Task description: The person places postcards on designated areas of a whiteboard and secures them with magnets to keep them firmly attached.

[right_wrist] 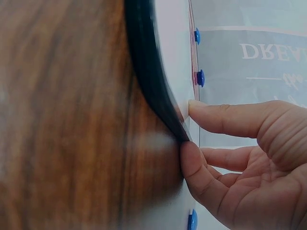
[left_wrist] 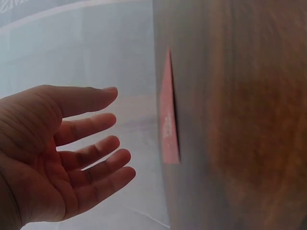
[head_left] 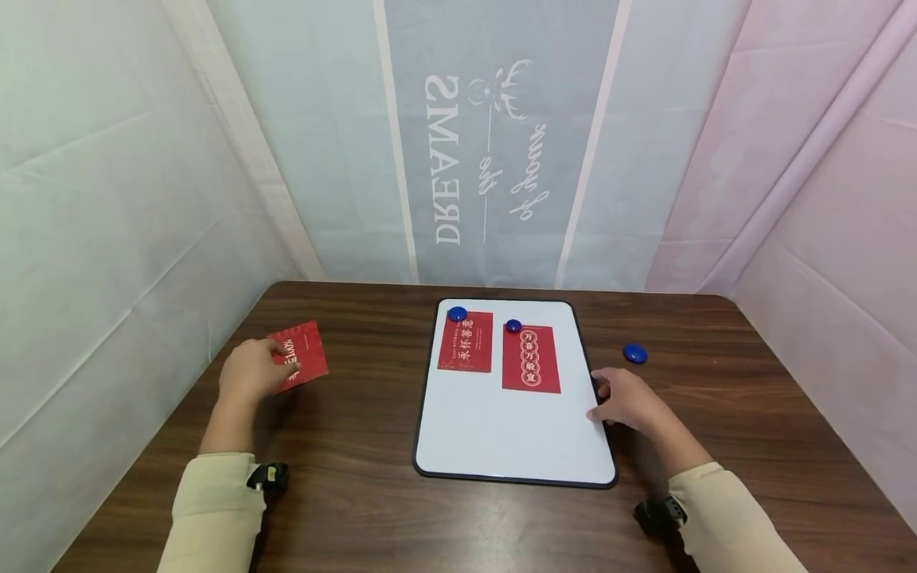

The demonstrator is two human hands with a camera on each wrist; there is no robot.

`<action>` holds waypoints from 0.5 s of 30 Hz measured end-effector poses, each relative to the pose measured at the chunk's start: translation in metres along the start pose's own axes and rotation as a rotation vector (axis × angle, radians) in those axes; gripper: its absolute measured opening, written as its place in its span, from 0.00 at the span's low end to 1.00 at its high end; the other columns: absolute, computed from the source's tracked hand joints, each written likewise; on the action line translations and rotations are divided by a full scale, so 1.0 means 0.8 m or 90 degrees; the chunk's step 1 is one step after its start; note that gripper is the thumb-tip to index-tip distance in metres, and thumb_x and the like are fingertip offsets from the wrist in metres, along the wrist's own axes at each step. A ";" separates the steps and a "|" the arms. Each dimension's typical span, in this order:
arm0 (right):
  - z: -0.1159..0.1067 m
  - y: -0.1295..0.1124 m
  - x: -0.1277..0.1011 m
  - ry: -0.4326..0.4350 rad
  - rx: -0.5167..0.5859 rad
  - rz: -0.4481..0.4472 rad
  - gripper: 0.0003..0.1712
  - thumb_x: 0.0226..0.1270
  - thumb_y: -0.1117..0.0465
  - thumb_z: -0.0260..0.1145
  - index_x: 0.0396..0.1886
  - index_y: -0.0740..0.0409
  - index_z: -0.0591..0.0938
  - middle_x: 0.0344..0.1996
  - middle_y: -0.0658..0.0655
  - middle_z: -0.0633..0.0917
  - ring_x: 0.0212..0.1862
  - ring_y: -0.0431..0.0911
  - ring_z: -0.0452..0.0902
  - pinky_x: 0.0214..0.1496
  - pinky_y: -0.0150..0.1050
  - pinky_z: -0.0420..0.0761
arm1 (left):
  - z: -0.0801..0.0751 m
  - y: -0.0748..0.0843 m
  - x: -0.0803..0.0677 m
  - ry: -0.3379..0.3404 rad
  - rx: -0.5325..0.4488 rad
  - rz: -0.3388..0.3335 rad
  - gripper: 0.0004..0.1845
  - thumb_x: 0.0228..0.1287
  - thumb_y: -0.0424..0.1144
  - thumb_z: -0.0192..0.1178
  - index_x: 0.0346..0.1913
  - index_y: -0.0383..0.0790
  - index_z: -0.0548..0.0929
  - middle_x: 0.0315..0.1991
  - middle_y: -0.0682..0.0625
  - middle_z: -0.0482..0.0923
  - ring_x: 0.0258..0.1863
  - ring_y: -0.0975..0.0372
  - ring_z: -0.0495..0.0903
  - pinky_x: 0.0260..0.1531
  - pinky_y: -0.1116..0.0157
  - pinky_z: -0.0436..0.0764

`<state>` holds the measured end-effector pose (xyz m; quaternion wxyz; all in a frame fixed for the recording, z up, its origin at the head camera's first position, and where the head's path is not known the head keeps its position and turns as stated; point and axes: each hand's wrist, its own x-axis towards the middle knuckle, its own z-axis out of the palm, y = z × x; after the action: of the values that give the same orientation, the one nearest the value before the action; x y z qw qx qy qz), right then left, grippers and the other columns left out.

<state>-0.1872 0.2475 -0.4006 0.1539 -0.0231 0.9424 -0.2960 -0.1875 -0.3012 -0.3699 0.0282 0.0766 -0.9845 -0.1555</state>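
Note:
My left hand [head_left: 247, 370] hovers over the near left part of a red paper card [head_left: 312, 354] with pale lettering. In the left wrist view, its fingers [left_wrist: 91, 155] are spread and loosely bent, apart from the card lying on the table. My right hand [head_left: 630, 399] pinches the right edge of a small whiteboard [head_left: 501, 438] with a black rim. Its thumb [right_wrist: 225, 117] lies on the white face, with the index finger at the rim. Two red cards lie on the board: a left one [head_left: 480, 358] under a blue round magnet [head_left: 457, 313] and a right one [head_left: 512, 370] under another magnet [head_left: 513, 325].
A loose blue magnet [head_left: 634, 353] lies on the brown wooden table [head_left: 344, 477], to the right of the board. Pale cloth walls [head_left: 344, 159] enclose the table at the back and both sides. Printed lettering appears upside down on the back cloth.

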 end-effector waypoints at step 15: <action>0.002 0.003 0.001 0.004 0.000 -0.013 0.45 0.49 0.65 0.79 0.63 0.77 0.67 0.41 0.68 0.79 0.27 0.46 0.79 0.37 0.47 0.82 | 0.018 -0.022 0.025 -0.117 -0.013 -0.155 0.43 0.60 0.60 0.60 0.54 0.16 0.71 0.38 0.31 0.75 0.34 0.47 0.74 0.29 0.54 0.79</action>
<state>-0.1876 0.2488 -0.4037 0.1479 -0.0315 0.9426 -0.2977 -0.2058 -0.3170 -0.3883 -0.0807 0.1807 -0.9647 -0.1739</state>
